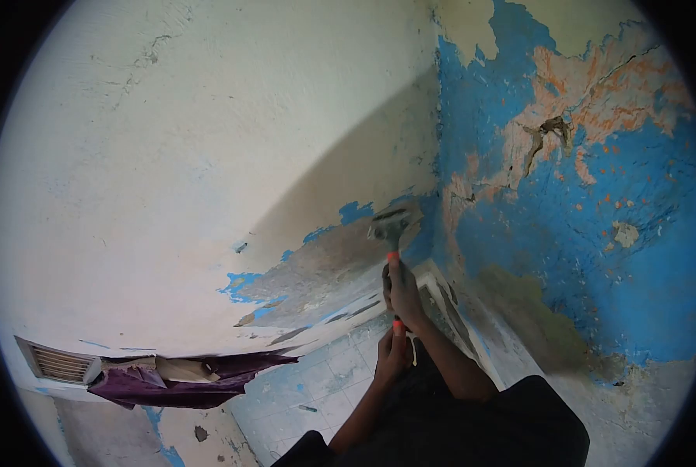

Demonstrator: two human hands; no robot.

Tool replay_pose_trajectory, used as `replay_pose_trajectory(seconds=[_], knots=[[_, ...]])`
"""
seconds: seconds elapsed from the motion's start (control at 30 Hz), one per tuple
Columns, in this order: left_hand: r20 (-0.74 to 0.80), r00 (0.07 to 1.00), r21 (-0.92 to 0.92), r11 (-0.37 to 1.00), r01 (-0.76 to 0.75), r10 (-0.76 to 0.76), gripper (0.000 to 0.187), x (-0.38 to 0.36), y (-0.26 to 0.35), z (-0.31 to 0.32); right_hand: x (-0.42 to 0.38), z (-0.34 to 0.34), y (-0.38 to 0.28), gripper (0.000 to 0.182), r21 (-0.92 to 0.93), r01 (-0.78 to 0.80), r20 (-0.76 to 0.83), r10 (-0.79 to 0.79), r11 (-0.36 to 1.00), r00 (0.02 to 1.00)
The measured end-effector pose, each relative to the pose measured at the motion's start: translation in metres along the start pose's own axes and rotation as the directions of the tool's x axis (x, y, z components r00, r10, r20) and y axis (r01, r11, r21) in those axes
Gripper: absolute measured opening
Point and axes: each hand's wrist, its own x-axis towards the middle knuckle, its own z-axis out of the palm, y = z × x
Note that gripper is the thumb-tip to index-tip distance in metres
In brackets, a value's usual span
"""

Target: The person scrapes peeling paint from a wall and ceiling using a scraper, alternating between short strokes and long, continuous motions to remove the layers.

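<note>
Both arms stretch upward: the right hand (403, 292) grips the scraper (390, 227) high on its orange handle, the left hand (392, 354) clasps below, blade pressed against the peeling ceiling (208, 140).

Orange-handled scraper (391, 233), blue-patched cream wall (208, 140)

A fisheye view, framed by a black circular border, bends straight lines near the edges. Light is soft and fairly bright, falling on the pale ceiling (169, 140) up and left of the hands. A broad diagonal shadow (356, 171) crosses it just above the right hand (402, 292), darkening the corner there. The blue wall (597, 257) to the right of the hands looks evenly lit. Detail is slightly soft throughout, softer toward the rim, with no glare.
</note>
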Motion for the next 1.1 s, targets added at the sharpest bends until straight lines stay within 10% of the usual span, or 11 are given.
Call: replay_pose_trajectory(seconds=[0.73,1.1], knots=[[-0.105,0.994,0.19,0.982,0.003,0.018,0.046,-0.004,0.022,0.009,-0.002,0.003,-0.019,0.052,0.062,-0.186,0.001,0.186,0.981,0.982],[-0.032,0.998,0.301,0.952,-0.044,0.056,0.049,0.02,0.025,0.001,0.011,-0.002,-0.015,0.051,0.081,-0.032,0.018,0.031,0.996,0.999]])
